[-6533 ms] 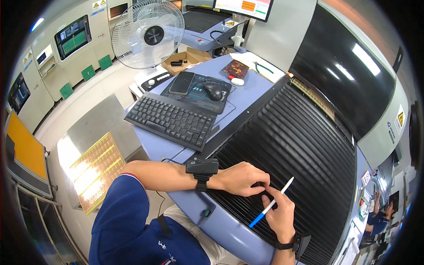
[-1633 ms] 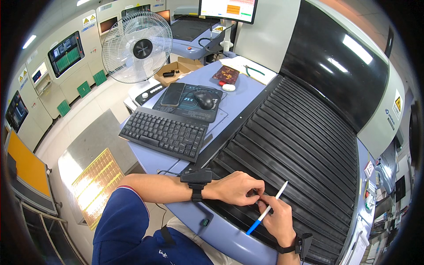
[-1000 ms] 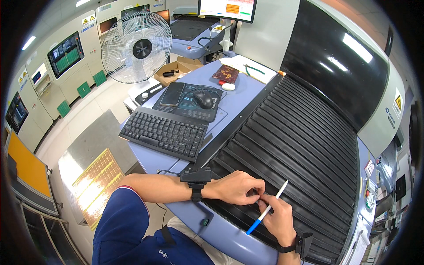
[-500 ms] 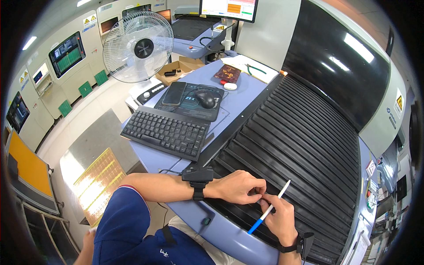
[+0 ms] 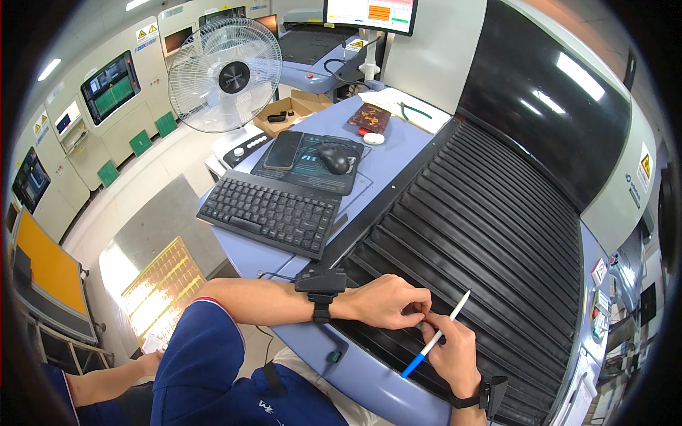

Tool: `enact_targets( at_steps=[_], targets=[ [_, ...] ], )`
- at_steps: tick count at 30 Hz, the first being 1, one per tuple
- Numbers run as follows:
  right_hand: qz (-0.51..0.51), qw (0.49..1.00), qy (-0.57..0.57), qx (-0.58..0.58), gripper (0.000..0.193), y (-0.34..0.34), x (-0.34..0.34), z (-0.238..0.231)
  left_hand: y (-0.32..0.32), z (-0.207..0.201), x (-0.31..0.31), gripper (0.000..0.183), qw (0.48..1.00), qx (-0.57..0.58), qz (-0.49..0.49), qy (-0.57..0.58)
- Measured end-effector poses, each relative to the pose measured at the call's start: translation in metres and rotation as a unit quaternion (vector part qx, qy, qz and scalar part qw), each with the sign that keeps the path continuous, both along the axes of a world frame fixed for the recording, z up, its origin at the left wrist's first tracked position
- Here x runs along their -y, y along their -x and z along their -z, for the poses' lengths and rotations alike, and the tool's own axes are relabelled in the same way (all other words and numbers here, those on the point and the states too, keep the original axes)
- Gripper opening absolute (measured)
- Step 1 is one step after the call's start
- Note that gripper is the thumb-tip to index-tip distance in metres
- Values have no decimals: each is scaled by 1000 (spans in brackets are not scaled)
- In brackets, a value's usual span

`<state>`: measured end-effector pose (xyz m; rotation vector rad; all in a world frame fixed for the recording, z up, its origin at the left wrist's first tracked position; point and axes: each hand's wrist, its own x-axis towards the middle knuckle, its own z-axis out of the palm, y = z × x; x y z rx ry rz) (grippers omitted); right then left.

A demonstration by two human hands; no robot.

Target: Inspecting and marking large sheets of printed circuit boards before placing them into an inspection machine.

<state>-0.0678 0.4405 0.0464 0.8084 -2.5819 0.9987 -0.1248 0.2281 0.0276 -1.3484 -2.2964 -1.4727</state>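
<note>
My right hand [image 5: 455, 355] is closed, with a white pen [image 5: 459, 307] with a blue end slanting across its fingers. The white tip points up and away, the blue end down toward the bench edge. My left hand [image 5: 387, 302] is closed in a pinch, its fingertips meeting those of my right hand. Whatever lies between the fingertips is too small or hidden to make out. Both hands are over the near part of a black ribbed bellows cover [image 5: 490, 206]. Each wrist wears a black strapped device.
A keyboard [image 5: 270, 213], a mouse [image 5: 332, 157] and a phone [image 5: 283, 150] lie on the blue bench at left. Green-handled pliers [image 5: 415, 111] lie farther back. A fan [image 5: 227, 74] stands beyond. Another person's arm [image 5: 106, 383] reaches toward a gold panel [image 5: 163, 291] at lower left.
The other person's arm has come farther into view at lower left. My hands and the pen hold nearly the same pose; the whole view has shifted slightly.
</note>
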Motion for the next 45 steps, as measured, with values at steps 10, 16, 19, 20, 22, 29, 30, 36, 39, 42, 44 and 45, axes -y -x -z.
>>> enact_targets(
  at_steps=[10, 16, 19, 20, 22, 29, 30, 36, 39, 42, 44, 45],
  targets=[
    [-9, 1000, 8, -3, 19, 1, -1, 1, -1, -2, 1, 12, 1000, 7, 0, 8],
    [2, 1000, -3, -2, 21, 0, -1, -1, -1, -1, -1, 11, 999, 21, -9, -23],
    [5, 999, -18, 33, 20, -2, 0, -7, -2, -2, 1, 12, 1000, 12, -12, -7],
    [6, 999, -18, 33, 20, -1, -1, -5, -2, -3, 1, 12, 1000, 11, -11, 0],
    [-8, 1000, 1, -7, 21, 1, -1, 0, -2, -3, 1, 12, 1000, 11, -10, 8],
    [3, 1000, -15, -9, 20, 0, -1, -1, -2, -3, -1, 14, 1000, 25, -15, -8],
    [2, 1000, -7, 3, 21, -1, -1, -1, -3, -5, -1, 14, 999, 37, -19, -5],
    [-6, 1000, -4, 0, 22, -1, 0, -2, -3, -3, -1, 14, 1000, 21, -13, -5],
    [-3, 1000, -4, 1, 21, -1, 0, -1, -1, 0, 0, 14, 1000, 19, -12, -2],
    [0, 1000, -3, 10, 21, -2, -2, -1, -2, -4, -1, 12, 999, 16, -20, 24],
    [5, 1000, -9, 17, 21, -1, -1, -3, -2, -3, 0, 12, 1000, 18, -16, 11],
    [4, 1000, -11, 6, 21, 1, 0, -4, -1, -3, 0, 12, 1000, 21, -14, 0]
  ],
)
